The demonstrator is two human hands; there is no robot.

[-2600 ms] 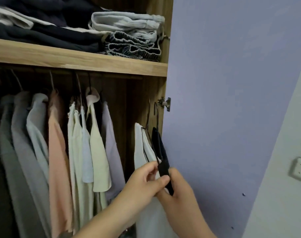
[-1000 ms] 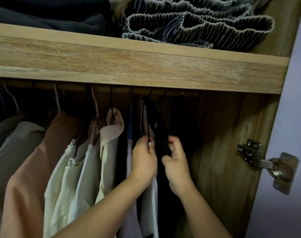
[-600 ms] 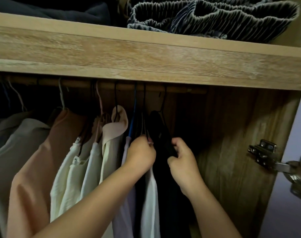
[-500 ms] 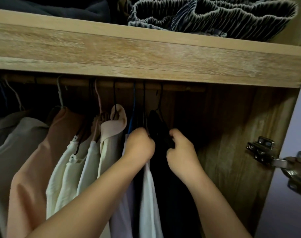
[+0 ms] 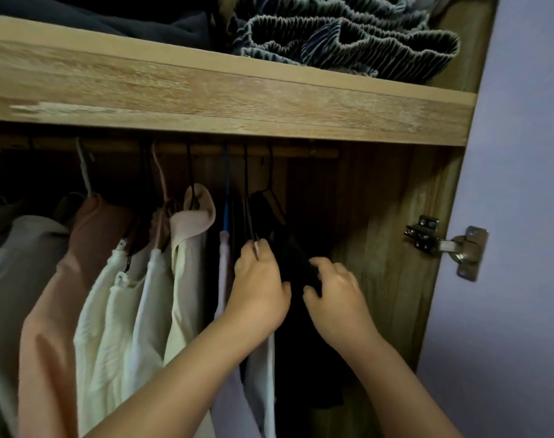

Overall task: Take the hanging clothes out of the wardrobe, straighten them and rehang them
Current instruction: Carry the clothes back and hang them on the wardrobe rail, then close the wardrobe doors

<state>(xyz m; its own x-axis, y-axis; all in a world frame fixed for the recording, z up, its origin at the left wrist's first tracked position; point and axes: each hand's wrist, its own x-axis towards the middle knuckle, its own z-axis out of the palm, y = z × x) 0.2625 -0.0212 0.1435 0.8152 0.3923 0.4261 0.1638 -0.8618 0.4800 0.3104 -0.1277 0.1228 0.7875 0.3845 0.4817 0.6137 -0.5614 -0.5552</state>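
Wooden wardrobe, dim inside, door swung wide on the right, and down at the far right end of the rail hangs the black garment, its hanger hook already over the bar, so by my reading this one is just about rehung. It sits last in the row, right against the white top and well clear of the side panel. Right hand is on its shoulder, fingers curled over the dark cloth, thumb underneath, a light hold that looks meant to square the fabric on the hanger. Left hand is just beside it, fingers pinching the thin black hanger of the white top, probably steadying it or keeping a gap open so the black piece hangs free. So the garment lies between the two hands, touching the right. Further left come a pale lilac piece, cream tops and a peach shirt, all on their hangers. Up top, the shelf carries folded grey clothes.
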